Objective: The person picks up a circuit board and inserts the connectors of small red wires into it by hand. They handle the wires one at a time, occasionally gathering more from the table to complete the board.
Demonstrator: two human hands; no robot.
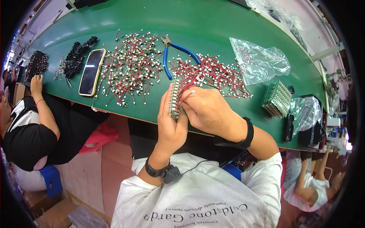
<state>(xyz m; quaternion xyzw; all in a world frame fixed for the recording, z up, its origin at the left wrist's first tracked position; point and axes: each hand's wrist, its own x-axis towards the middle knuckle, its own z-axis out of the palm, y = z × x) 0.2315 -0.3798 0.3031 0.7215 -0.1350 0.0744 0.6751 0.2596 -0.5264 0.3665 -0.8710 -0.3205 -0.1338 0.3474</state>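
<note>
My left hand [170,127] is closed around a narrow green circuit board strip [173,99], held upright just over the table's near edge. A row of pale metal pins sticks out along its left side. My right hand [211,110] is pinched close against the strip's right side, with a thin red wire lead [186,98] at its fingertips. The fingertips themselves are partly hidden behind the hand. Just beyond both hands spreads a pile of red wire leads with white connectors [216,74].
Blue-handled pliers [165,57] lie between that pile and a larger heap of wired parts [131,68]. Left of these are a phone [92,72], black parts [76,59] and a co-worker's hand [37,84]. On the right are a plastic bag [260,60] and stacked green boards [276,99].
</note>
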